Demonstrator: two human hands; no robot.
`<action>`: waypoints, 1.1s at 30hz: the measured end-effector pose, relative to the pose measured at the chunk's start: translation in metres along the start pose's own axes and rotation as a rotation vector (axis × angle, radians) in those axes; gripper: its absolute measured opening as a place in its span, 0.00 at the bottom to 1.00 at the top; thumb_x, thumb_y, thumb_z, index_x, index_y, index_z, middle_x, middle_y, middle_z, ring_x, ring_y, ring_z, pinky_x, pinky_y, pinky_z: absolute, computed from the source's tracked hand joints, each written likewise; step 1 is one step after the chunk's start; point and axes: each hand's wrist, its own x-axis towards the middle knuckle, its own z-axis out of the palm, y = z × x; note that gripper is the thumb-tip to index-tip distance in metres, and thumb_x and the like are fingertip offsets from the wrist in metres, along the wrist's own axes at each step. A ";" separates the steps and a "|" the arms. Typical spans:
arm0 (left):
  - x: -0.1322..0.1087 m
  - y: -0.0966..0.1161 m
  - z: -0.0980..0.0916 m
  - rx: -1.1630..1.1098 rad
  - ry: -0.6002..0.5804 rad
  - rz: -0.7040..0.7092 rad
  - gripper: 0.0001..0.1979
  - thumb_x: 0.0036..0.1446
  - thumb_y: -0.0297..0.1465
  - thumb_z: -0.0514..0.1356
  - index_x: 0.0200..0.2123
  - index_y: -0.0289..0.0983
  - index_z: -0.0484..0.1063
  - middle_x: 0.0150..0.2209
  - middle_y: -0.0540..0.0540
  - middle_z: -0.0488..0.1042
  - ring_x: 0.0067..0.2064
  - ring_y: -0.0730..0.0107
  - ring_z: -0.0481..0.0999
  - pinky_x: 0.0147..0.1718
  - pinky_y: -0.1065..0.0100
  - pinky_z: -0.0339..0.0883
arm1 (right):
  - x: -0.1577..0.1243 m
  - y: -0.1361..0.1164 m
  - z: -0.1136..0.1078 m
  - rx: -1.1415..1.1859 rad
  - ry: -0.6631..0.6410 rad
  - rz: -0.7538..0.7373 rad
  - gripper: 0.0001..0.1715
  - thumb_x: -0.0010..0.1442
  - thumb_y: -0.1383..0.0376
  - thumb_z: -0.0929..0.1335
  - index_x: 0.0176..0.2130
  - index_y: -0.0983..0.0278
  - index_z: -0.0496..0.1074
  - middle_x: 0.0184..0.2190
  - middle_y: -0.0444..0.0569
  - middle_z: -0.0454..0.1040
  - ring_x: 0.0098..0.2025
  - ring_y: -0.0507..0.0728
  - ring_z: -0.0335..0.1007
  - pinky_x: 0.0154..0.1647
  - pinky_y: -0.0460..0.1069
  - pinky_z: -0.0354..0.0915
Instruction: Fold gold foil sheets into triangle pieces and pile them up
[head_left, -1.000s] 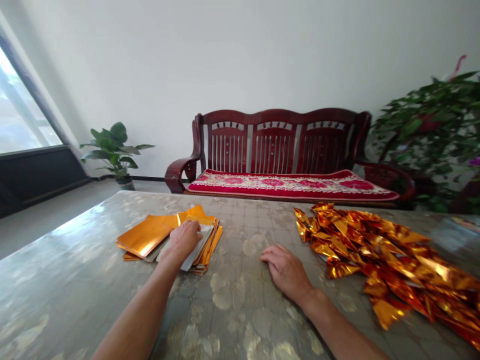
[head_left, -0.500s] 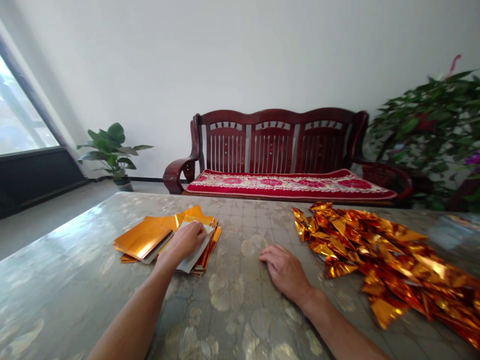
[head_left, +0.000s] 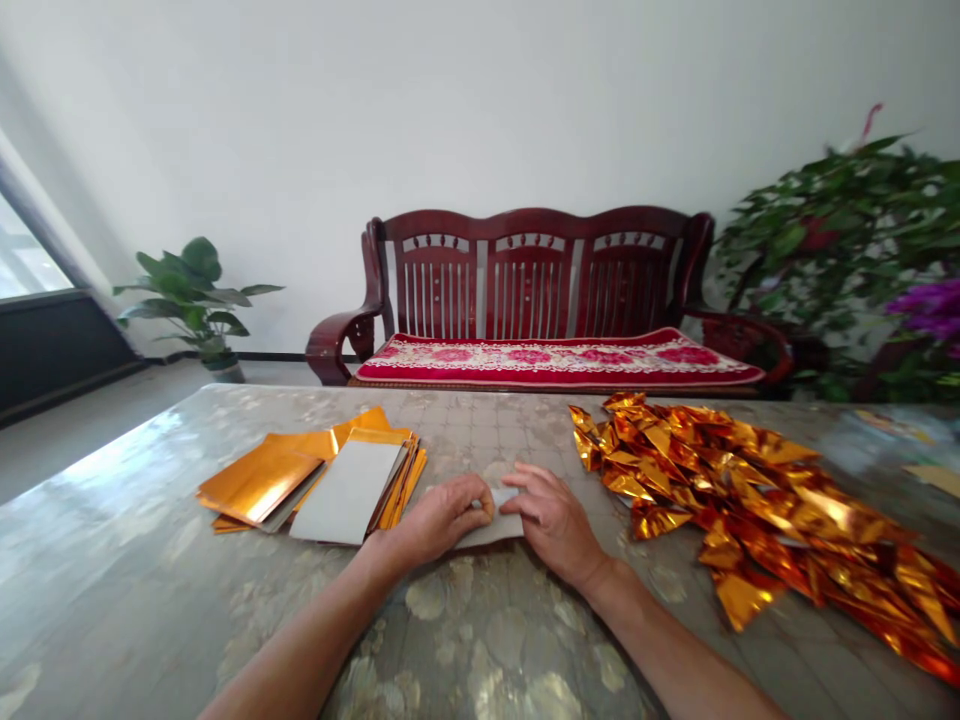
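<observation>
A sheet of foil paper (head_left: pixel 487 533), its pale grey back facing up, lies on the table in front of me, partly covered by both hands. My left hand (head_left: pixel 448 515) has its thumb and fingers pinched together on the sheet's left part. At the sheet's right side, my right hand (head_left: pixel 553 522) touches it with the fingers somewhat spread. Left of my hands is a stack of foil sheets (head_left: pixel 349 490), the top one grey side up. Orange-gold sheets (head_left: pixel 262 476) lie fanned out beside that stack.
A long heap of folded gold foil pieces (head_left: pixel 720 490) covers the table's right side. Clear plastic (head_left: pixel 885 440) lies behind it. The patterned tabletop (head_left: pixel 480 640) reaches toward a wooden bench (head_left: pixel 525 270). Potted plants (head_left: pixel 199 295) stand at both sides.
My left hand has moved right from the stack, and a grey-backed sheet now lies between my hands. My right hand has opened its fingers onto it. The view has shifted slightly.
</observation>
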 end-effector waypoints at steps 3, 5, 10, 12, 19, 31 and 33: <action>-0.002 0.001 0.005 0.049 0.068 -0.032 0.06 0.64 0.33 0.56 0.38 0.38 0.72 0.38 0.49 0.75 0.42 0.68 0.74 0.43 0.69 0.64 | -0.001 0.001 -0.002 -0.083 0.006 -0.011 0.10 0.62 0.73 0.68 0.37 0.59 0.77 0.34 0.46 0.78 0.42 0.57 0.71 0.45 0.52 0.64; -0.003 0.005 0.007 0.144 0.077 0.029 0.11 0.61 0.38 0.62 0.43 0.39 0.72 0.42 0.47 0.76 0.46 0.64 0.74 0.46 0.66 0.64 | 0.000 -0.001 -0.004 -0.187 0.012 -0.002 0.07 0.63 0.71 0.68 0.36 0.61 0.76 0.31 0.47 0.77 0.38 0.57 0.69 0.41 0.51 0.61; -0.007 0.006 0.018 0.428 0.163 0.076 0.06 0.63 0.34 0.60 0.40 0.42 0.77 0.41 0.47 0.77 0.44 0.63 0.73 0.46 0.64 0.63 | 0.002 -0.013 -0.008 -0.369 -0.064 -0.066 0.09 0.65 0.69 0.66 0.33 0.61 0.74 0.29 0.48 0.73 0.38 0.58 0.64 0.41 0.52 0.57; -0.008 -0.001 0.020 0.430 0.182 0.043 0.09 0.65 0.29 0.56 0.38 0.41 0.78 0.38 0.48 0.77 0.42 0.65 0.73 0.43 0.67 0.64 | 0.001 -0.015 -0.009 -0.364 -0.111 -0.081 0.10 0.65 0.68 0.66 0.32 0.61 0.74 0.31 0.48 0.73 0.39 0.58 0.64 0.42 0.52 0.56; -0.011 -0.014 0.018 0.332 0.152 -0.038 0.08 0.62 0.24 0.59 0.40 0.40 0.77 0.40 0.49 0.78 0.43 0.68 0.76 0.43 0.70 0.65 | -0.005 -0.007 -0.010 -0.305 -0.216 -0.035 0.10 0.66 0.66 0.67 0.32 0.62 0.74 0.30 0.47 0.72 0.38 0.57 0.64 0.40 0.50 0.57; -0.012 -0.002 0.022 0.386 0.103 -0.117 0.12 0.67 0.34 0.55 0.36 0.41 0.78 0.37 0.48 0.77 0.42 0.66 0.74 0.42 0.68 0.63 | -0.006 0.010 -0.012 -0.057 -0.234 0.155 0.09 0.66 0.65 0.67 0.40 0.57 0.79 0.35 0.45 0.78 0.40 0.56 0.70 0.43 0.50 0.62; -0.010 -0.005 0.022 0.341 0.123 -0.162 0.11 0.65 0.34 0.57 0.34 0.40 0.78 0.36 0.48 0.77 0.42 0.66 0.74 0.42 0.68 0.63 | -0.006 0.012 -0.012 -0.040 -0.224 0.227 0.09 0.65 0.65 0.67 0.38 0.57 0.79 0.35 0.45 0.79 0.41 0.56 0.71 0.42 0.49 0.62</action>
